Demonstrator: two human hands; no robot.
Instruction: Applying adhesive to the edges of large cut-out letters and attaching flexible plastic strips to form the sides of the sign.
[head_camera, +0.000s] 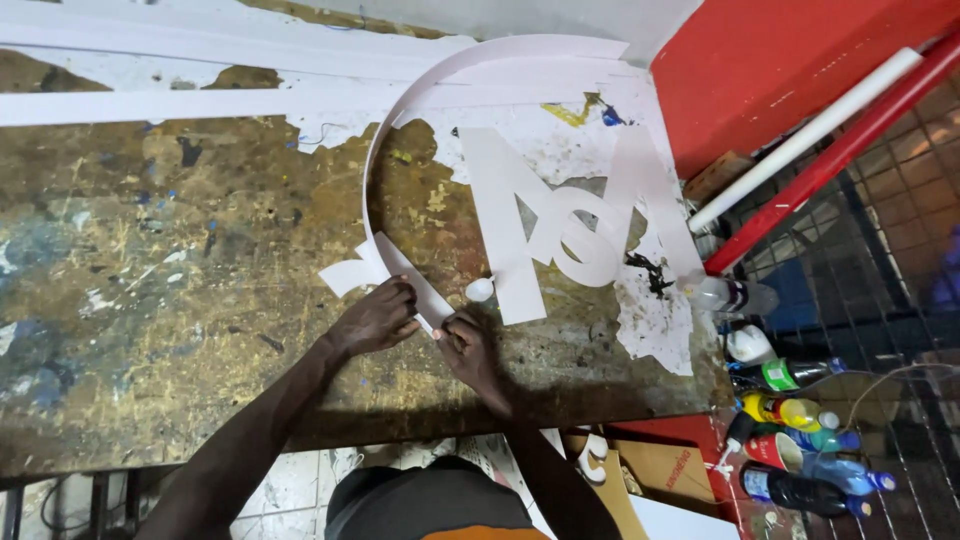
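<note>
we had a white cut-out piece (405, 278) lying flat near the front middle of the worktable (150, 300), its long axis running diagonally from upper left down to lower right, with a thin white strip (385, 130) rising on edge from its upper end and curving in a long arc away from us toward the far right. our left hand (375, 318) lay on the piece with fingers bent and pressed down on its lower edge. our right hand (468, 345) pinched the piece's lower right corner, fingertips closed together. just beside it stood a small white cap (480, 289), and further right lay large white cut-out letters (570, 230), flat and overlapping. the tabletop was worn, paint-spattered and scuffed brown, with torn white paper stuck to it. beyond the right edge we saw a red panel (780, 60), a white pipe (810, 135) and several bottles (790, 410) on a tiled floor.
</note>
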